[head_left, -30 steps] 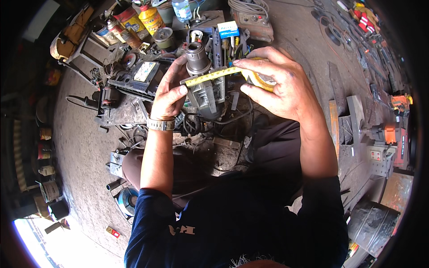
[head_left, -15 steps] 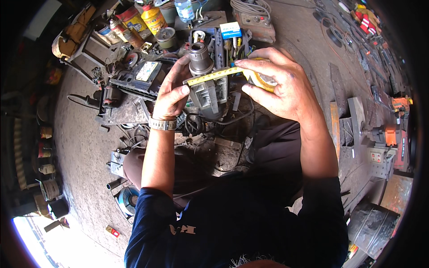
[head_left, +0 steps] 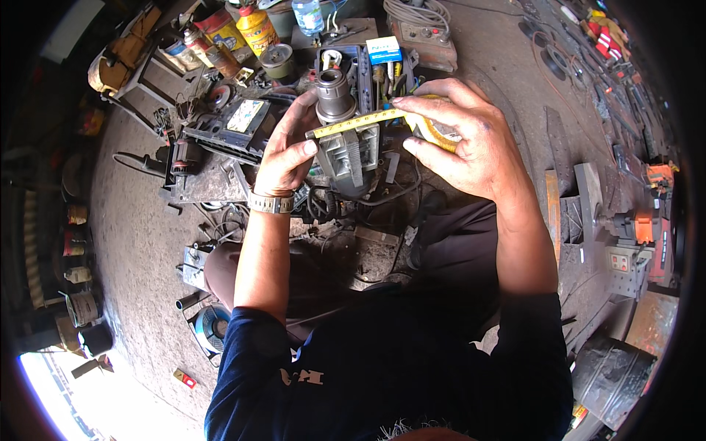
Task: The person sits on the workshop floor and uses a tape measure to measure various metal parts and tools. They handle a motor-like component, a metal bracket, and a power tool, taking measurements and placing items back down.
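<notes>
A grey cast metal housing [head_left: 346, 156] with a ribbed body and a round collar [head_left: 334, 95] stands in front of me. My left hand [head_left: 285, 151], wearing a wristwatch [head_left: 270, 202], is closed at the housing's left side, its thumb beside the hook end of a yellow tape blade [head_left: 360, 122]. The blade is stretched across the housing just below the collar. At the right, my right hand [head_left: 474, 140] grips the tape measure [head_left: 435, 134], fingers over the top and thumb underneath. Part of its case is hidden by the fingers.
Behind the housing are an open dark toolbox [head_left: 360, 70], a blue-and-white box [head_left: 384, 50], a yellow bottle [head_left: 255, 29] and an open can [head_left: 276, 62]. A dark metal case [head_left: 235, 126] lies to the left. Cables and scraps litter the floor; steel pieces [head_left: 588, 198] stand at right.
The whole scene has shifted slightly right and down in view. Both hands keep their grip, and the tape stays stretched across the housing.
</notes>
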A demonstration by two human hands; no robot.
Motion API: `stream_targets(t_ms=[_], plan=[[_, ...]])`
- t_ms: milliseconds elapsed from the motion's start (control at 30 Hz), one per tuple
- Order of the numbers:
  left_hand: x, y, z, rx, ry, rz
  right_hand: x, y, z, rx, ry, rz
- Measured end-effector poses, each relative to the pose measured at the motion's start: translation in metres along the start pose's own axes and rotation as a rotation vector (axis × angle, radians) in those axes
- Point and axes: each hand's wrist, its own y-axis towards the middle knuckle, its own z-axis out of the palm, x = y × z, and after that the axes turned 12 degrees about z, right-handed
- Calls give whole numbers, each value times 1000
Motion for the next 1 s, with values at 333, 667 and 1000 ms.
stream_targets(t_ms=[333, 667, 1000], plan=[[-1, 0, 2, -8, 6, 1, 2, 0, 0, 7, -8, -4], [1, 0, 0, -6, 1, 7, 2, 0, 1, 11, -17, 3], [0, -1, -3, 3, -13, -9, 3, 0, 0, 14, 41, 15]])
